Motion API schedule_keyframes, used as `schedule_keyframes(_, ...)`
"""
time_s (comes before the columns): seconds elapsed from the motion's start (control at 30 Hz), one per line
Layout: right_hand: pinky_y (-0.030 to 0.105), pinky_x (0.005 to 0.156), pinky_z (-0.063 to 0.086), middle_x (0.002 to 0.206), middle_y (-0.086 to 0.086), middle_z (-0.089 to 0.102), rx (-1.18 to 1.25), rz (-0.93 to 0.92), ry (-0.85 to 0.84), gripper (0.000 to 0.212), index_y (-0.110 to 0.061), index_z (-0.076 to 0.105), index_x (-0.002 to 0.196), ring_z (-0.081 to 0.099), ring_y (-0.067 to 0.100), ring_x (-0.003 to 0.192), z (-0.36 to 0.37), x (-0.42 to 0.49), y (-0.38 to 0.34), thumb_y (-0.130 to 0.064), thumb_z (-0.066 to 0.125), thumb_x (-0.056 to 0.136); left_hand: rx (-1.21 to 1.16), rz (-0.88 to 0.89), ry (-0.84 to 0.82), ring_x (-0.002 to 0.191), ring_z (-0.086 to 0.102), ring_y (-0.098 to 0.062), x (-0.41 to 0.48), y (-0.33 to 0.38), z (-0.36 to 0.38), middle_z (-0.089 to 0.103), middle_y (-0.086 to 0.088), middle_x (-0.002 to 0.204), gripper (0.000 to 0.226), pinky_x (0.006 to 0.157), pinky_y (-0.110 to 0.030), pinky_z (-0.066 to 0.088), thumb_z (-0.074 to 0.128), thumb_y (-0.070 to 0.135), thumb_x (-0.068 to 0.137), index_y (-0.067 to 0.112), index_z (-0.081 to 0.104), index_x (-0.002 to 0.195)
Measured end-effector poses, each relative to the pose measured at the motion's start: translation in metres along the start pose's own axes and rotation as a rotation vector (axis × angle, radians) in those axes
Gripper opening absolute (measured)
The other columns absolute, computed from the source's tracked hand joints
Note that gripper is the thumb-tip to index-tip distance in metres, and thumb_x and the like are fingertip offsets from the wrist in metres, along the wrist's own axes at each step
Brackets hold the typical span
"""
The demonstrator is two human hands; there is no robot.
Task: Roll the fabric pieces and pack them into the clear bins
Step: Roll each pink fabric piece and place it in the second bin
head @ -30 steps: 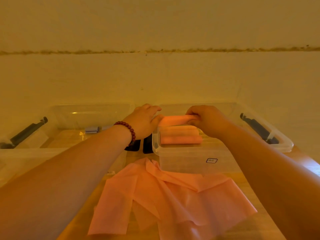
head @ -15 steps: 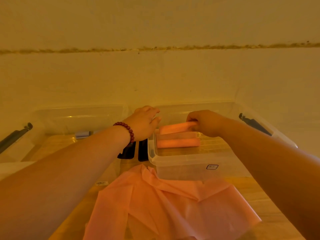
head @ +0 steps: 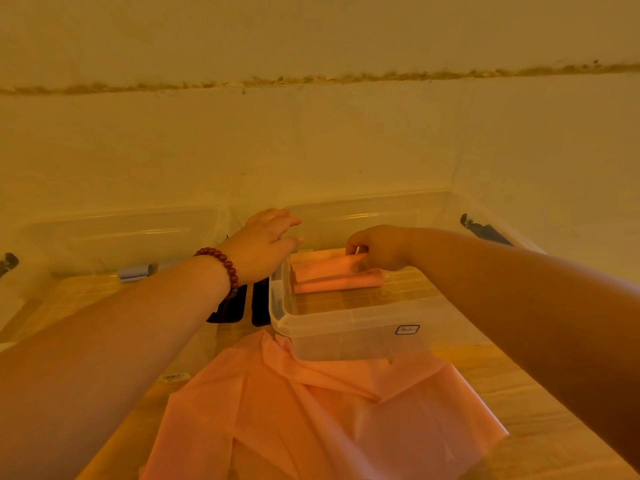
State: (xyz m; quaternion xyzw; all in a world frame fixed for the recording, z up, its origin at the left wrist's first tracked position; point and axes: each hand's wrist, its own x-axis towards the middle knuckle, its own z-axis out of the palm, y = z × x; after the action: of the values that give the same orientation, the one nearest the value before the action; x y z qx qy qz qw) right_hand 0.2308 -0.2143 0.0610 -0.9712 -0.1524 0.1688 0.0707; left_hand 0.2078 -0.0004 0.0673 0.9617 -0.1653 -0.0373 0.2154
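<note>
A clear bin (head: 346, 332) stands on the wooden table with pink fabric rolls (head: 337, 282) lying inside against its far wall. My right hand (head: 379, 247) reaches into the bin and pinches the right end of the topmost roll (head: 325, 265). My left hand (head: 268, 244), a red bead bracelet on its wrist, hovers with straight fingers over the bin's left rim and holds nothing. Several loose pink fabric pieces (head: 311, 414) lie spread flat in front of the bin.
A second, larger clear bin (head: 104, 237) stands at the left, its dark latch (head: 8, 261) at the far left. Two black latches (head: 242, 303) sit between the bins. Another black latch (head: 485, 232) is at the right. A wall rises close behind.
My right hand has lowered the roll from above the bin onto the rolls inside. My left hand has let go of the roll's left end and opened.
</note>
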Motion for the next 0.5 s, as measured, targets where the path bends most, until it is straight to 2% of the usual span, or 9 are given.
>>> schedule_keyframes(0.07,0.025,0.081,0.031,0.133,0.005,0.05,0.005,-0.011,0.008,0.037,-0.018,0.053,0.134,0.042,0.016,0.101,-0.001,0.001,0.0,-0.026,0.056,0.098,-0.007,0.0,-0.013,0.147,0.001,-0.013,0.001,0.001,0.0,0.01,0.001,0.16,0.047,0.115,-0.028,0.003,0.037,0.03,0.102,0.023,0.029,0.148)
schedule_keyframes(0.17,0.026,0.079,0.032,0.12,0.002,0.05,0.018,-0.021,0.015,0.036,-0.02,0.056,0.13,0.041,0.015,0.098,-0.002,0.001,0.0,-0.028,0.06,0.095,-0.011,-0.007,-0.02,0.147,-0.001,-0.013,0.003,0.0,0.001,0.009,0.002,0.16,0.047,0.115,-0.027,0.002,0.037,0.029,0.102,0.022,0.028,0.148)
schedule_keyframes(0.33,0.028,0.079,0.034,0.107,-0.008,0.046,-0.024,-0.021,-0.108,0.032,-0.026,0.06,0.125,0.043,0.014,0.098,0.001,-0.006,-0.001,-0.029,0.062,0.093,0.003,-0.02,-0.021,0.147,-0.001,-0.012,0.004,-0.001,0.002,0.009,0.002,0.16,0.048,0.114,-0.026,0.001,0.036,0.028,0.103,0.021,0.027,0.149)
schedule_keyframes(0.5,0.023,0.063,0.031,0.102,-0.007,0.046,-0.116,-0.027,-0.136,0.028,-0.024,0.059,0.122,0.043,0.014,0.095,0.009,-0.006,-0.004,-0.027,0.06,0.094,-0.002,-0.019,-0.01,0.147,-0.001,-0.013,0.003,-0.001,0.004,0.01,0.001,0.16,0.047,0.114,-0.025,0.001,0.036,0.027,0.103,0.019,0.029,0.148)
